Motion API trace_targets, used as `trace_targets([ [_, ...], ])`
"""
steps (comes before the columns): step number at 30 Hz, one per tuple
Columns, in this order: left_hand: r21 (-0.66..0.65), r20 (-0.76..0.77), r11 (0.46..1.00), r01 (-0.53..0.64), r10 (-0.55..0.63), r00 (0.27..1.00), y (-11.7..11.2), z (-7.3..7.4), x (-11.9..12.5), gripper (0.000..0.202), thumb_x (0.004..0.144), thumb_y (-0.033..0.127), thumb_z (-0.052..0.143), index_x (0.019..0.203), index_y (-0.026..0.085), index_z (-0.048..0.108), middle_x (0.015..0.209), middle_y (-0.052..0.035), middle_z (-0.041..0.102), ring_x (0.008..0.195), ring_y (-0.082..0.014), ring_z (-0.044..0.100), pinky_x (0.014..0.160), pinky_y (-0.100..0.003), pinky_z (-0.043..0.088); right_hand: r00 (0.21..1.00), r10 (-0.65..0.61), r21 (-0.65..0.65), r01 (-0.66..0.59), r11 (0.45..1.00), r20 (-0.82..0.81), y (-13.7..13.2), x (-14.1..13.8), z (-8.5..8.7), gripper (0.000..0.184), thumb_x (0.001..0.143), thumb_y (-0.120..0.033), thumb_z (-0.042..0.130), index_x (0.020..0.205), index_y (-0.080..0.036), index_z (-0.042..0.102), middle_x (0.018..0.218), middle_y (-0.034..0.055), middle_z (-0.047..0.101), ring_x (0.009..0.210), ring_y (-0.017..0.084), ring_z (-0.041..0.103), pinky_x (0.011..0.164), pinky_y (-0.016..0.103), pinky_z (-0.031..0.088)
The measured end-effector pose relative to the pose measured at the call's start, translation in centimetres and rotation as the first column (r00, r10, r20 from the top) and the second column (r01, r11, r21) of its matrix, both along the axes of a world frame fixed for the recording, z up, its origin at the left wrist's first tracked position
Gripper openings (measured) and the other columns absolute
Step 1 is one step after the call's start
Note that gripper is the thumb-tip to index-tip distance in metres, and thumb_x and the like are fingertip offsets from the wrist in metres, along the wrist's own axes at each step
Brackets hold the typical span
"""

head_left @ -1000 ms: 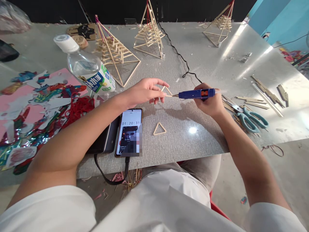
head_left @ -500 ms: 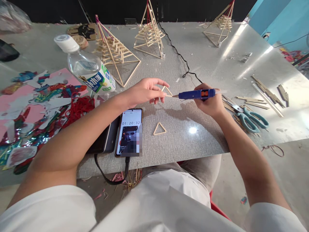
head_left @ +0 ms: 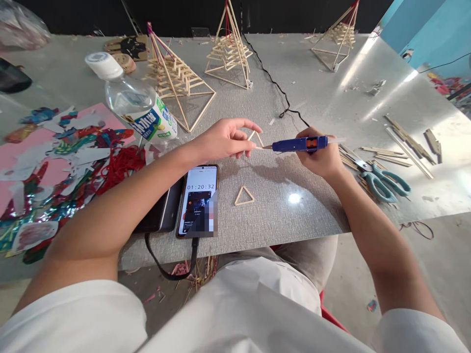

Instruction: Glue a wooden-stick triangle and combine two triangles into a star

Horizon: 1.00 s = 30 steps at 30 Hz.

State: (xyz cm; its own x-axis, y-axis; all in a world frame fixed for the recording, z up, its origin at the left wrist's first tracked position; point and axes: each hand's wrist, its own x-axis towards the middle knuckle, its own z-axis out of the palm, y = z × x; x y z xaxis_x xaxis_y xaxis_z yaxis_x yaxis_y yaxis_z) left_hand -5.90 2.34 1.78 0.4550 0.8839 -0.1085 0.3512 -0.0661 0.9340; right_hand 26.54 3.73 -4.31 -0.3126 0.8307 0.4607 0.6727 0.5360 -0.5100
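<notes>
My left hand (head_left: 224,139) pinches a small triangle of thin wooden sticks (head_left: 255,138) above the grey table (head_left: 279,215). My right hand (head_left: 322,157) is wrapped round a blue glue gun (head_left: 300,143), held level with its nozzle touching the triangle's right corner. A finished stick triangle (head_left: 243,196) lies flat on the table below the two hands. A phone (head_left: 198,200) with a running timer lies just left of it.
Three stick pyramids (head_left: 176,78) (head_left: 228,49) (head_left: 336,34) stand at the back. A clear water bottle (head_left: 136,105) lies at the left beside coloured paper scraps (head_left: 55,157). Teal scissors (head_left: 382,179) and loose sticks (head_left: 386,157) lie at the right. The glue gun's black cord (head_left: 274,86) runs back.
The phone's timer went from 01:20:31 to 01:20:32. My left fingers shifted slightly on the small triangle; the glue gun stayed against it.
</notes>
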Motion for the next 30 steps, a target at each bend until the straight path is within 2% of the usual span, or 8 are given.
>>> trace_targets([
  [17, 0.061, 0.003, 0.997, 0.04, -0.041, 0.999, 0.07, -0.49, -0.26, 0.048, 0.098, 0.017, 0.079, 0.146, 0.015, 0.075, 0.077, -0.0006, 0.074, 0.062, -0.0106, 0.057, 0.065, -0.025, 0.047, 0.994, -0.014, 0.037, 0.01, 0.999, 0.109, -0.48, -0.02, 0.33, 0.021, 0.084, -0.028, 0.068, 0.104, -0.027, 0.073, 0.07, -0.0013, 0.066, 0.058, 0.018, 0.054, 0.064, 0.034, 0.047],
  [30, 0.021, 0.029, 1.0, -0.008, 0.007, 1.0, 0.06, -0.17, 0.03, 0.047, 0.099, 0.01, 0.076, 0.146, 0.013, 0.075, 0.075, -0.0001, 0.074, 0.06, -0.0099, 0.055, 0.063, -0.024, 0.046, 0.996, -0.029, 0.056, 0.024, 0.998, 0.09, -0.56, 0.01, 0.53, 0.019, 0.084, -0.031, 0.068, 0.103, -0.028, 0.073, 0.071, -0.0005, 0.068, 0.059, 0.018, 0.055, 0.066, 0.036, 0.049],
])
